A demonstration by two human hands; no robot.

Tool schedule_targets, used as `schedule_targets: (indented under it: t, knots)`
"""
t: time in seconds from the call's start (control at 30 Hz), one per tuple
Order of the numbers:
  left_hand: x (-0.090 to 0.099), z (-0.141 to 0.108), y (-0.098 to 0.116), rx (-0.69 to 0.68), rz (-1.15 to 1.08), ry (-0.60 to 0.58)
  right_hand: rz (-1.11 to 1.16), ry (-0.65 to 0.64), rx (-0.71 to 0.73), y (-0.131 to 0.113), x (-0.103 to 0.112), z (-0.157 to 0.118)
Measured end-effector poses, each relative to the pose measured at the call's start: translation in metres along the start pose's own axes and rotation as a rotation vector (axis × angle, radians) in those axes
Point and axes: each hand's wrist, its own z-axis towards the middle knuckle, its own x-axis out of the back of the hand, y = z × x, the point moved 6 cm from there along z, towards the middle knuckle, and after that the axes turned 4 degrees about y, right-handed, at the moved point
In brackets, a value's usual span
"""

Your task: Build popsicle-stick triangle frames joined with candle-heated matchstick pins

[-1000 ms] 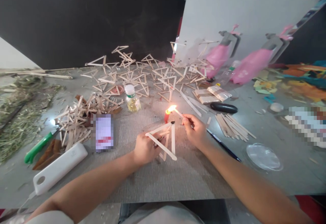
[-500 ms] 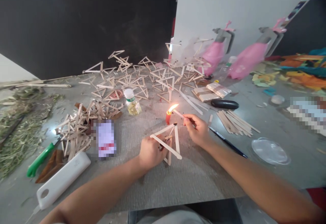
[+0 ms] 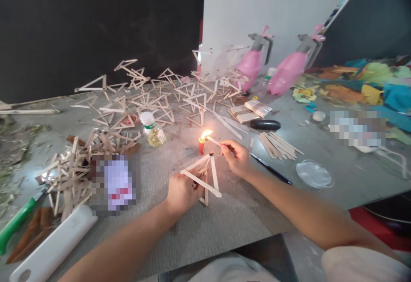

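The flat grey table (image 3: 231,218) is leaving open room near its front edge. There, the left hand (image 3: 183,190) is gripping a pale wooden triangle frame (image 3: 202,184); it is probably feeling light, stiff and easy to snap, its sides making good handles. The right hand (image 3: 236,155) is pinching a thin pale wooden stick (image 3: 212,141) beside a short red burning candle (image 3: 201,146).

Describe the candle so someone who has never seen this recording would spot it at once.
On the grey table, look in front of the stick frames spread along the back. Just beyond the held frame in the left hand, left of the right hand, stands a short red candle. Its flame, with the right hand's stick held to it, sets it apart.
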Motion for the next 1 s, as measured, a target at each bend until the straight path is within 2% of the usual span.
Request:
schedule_targets:
  t: [0.37, 1.0]
  knots:
    - [0.0004, -0.0007, 0.0015, -0.001, 0.022, 0.0, 0.039, -0.006, 0.005, -0.0093, -0.0005, 0.0002]
    - [0.0018, 0.0005, 0.002, 0.012, -0.007, 0.005, 0.041, 0.005, 0.02, -0.0076, 0.0002, -0.0007]
